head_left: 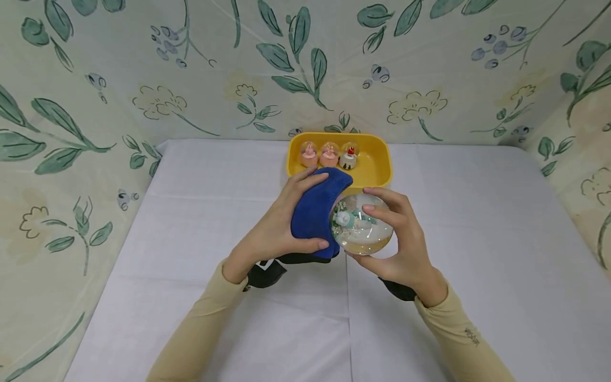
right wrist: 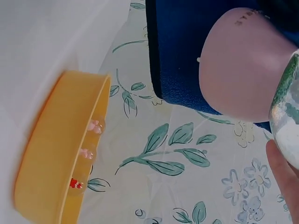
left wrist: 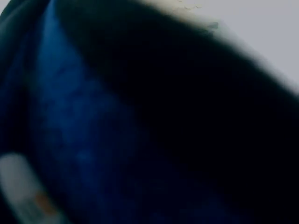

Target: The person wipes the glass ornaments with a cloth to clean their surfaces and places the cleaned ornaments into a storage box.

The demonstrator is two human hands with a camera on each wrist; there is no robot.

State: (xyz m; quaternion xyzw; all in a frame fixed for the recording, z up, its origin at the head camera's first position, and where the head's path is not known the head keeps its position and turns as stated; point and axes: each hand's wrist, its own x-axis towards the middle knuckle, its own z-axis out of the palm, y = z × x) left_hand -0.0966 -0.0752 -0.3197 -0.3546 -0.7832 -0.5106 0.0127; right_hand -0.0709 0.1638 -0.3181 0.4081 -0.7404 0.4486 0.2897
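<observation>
A snow globe (head_left: 365,233) is tipped on its side over the table, its clear dome toward the right. My right hand (head_left: 410,254) grips the dome, with fingers on top and thumb underneath. My left hand (head_left: 267,228) holds a blue cloth (head_left: 315,212) wrapped against the globe's base, fingers above and thumb below. In the right wrist view the smooth pink base (right wrist: 243,70) shows against the blue cloth (right wrist: 175,79). Dark, blurred blue cloth (left wrist: 88,130) fills much of the left wrist view. White and green figures show inside the dome.
Behind the hands, a yellow tray (head_left: 379,159) stands at the table's back edge. Inside it are two small pink globes (head_left: 309,155) and a white one with a red top (head_left: 349,158). White cloth (head_left: 477,239) covers the table; leaf-patterned fabric (head_left: 191,69) hangs behind.
</observation>
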